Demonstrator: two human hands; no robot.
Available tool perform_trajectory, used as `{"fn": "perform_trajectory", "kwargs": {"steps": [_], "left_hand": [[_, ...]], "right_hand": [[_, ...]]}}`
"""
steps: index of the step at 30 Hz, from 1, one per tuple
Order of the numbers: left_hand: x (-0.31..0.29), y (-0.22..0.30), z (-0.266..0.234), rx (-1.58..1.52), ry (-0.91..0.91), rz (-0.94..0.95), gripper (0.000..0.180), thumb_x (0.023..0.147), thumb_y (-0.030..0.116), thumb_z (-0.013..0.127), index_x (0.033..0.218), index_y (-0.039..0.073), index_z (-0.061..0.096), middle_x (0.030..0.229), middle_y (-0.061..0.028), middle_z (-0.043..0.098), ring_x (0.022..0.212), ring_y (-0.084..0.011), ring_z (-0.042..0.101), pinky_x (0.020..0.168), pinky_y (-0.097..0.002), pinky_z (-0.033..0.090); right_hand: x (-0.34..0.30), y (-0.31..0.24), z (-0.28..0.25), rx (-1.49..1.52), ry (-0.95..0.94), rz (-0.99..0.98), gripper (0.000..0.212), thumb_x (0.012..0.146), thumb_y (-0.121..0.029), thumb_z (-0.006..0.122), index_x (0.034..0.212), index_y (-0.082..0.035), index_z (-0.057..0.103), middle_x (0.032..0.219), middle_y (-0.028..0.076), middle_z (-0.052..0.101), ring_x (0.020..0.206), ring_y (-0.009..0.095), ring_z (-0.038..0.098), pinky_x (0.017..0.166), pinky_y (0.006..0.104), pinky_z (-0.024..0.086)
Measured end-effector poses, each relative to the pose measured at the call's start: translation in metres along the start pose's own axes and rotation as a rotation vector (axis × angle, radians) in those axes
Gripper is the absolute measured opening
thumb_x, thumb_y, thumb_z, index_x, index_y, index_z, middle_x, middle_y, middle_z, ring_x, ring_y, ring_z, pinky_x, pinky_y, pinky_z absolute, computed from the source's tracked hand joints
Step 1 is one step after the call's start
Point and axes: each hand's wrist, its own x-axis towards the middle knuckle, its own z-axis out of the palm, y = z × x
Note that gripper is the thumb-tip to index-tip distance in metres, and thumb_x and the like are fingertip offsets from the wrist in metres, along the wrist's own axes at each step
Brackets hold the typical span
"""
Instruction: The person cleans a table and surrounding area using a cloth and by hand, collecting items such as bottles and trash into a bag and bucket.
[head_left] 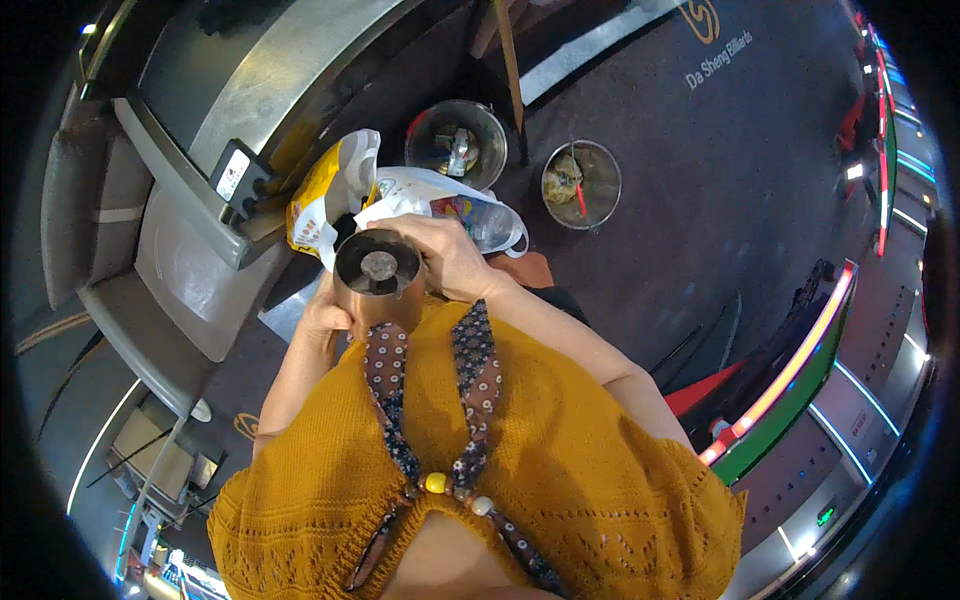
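Close to my chest I hold a copper-brown metal canister (388,308) with its mouth facing up. Inside its dark hollow lies a round greyish piece (379,265); I cannot tell what it is. My left hand (325,312) is closed round the canister's left side. At the right side and far rim, my right hand (447,256) grips it, its fingertips partly hidden. Just beyond the fingers is a white plastic bag (410,190) with colourful packaging (465,214) inside. A yellow and white bag (325,200) stands open beside it.
Two metal bins with litter stand on the dark floor: one bin (490,122) behind the bags, another bin (612,190) to the right. Grey chairs (185,265) and a curved metal edge (270,85) lie left. A wooden stick (509,65) leans behind.
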Motion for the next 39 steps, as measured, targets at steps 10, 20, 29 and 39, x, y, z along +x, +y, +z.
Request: {"fn": "perform_trajectory", "kwargs": {"steps": [10, 20, 29, 39], "left_hand": [[-0.015, -0.002, -0.004, 0.027, 0.017, -0.003, 0.109, 0.038, 0.037, 0.083, 0.124, -0.004, 0.03, 0.117, -0.0106, 0.044, 0.105, -0.019, 0.044, 0.09, -0.0309, 0.033], [-0.009, -0.001, -0.003, -0.063, -0.089, 0.001, 0.103, 0.042, 0.037, 0.081, 0.123, -0.003, 0.032, 0.117, -0.0116, 0.045, 0.105, -0.0196, 0.045, 0.089, -0.0314, 0.036], [0.005, -0.002, 0.001, -0.094, -0.129, -0.031, 0.101, 0.042, 0.037, 0.08, 0.123, -0.002, 0.033, 0.117, -0.0121, 0.045, 0.104, -0.0208, 0.046, 0.089, -0.0324, 0.037], [0.027, -0.006, 0.01, -0.21, -0.116, -0.069, 0.098, 0.043, 0.036, 0.079, 0.122, -0.001, 0.035, 0.116, -0.0127, 0.046, 0.104, -0.0222, 0.047, 0.088, -0.0336, 0.038]], "right_hand": [[-0.004, -0.011, -0.013, -0.025, -0.016, -0.081, 0.04, 0.068, 0.004, 0.058, 0.106, -0.004, 0.053, 0.097, 0.013, 0.059, 0.088, 0.027, 0.058, 0.073, 0.0326, 0.047], [-0.009, -0.012, -0.027, -0.263, 0.033, -0.34, 0.043, 0.07, -0.007, 0.056, 0.112, -0.005, 0.048, 0.083, 0.01, 0.059, 0.064, 0.024, 0.059, 0.056, 0.032, 0.048], [-0.019, -0.01, -0.031, -0.352, 0.108, -0.211, 0.043, 0.067, 0.002, 0.057, 0.109, -0.005, 0.052, 0.082, 0.012, 0.059, 0.067, 0.025, 0.059, 0.058, 0.0298, 0.047], [-0.014, -0.013, -0.041, -0.147, 0.165, -0.105, 0.041, 0.071, 0.002, 0.052, 0.111, -0.008, 0.051, 0.099, 0.016, 0.055, 0.091, 0.031, 0.055, 0.076, 0.0337, 0.045]]}}
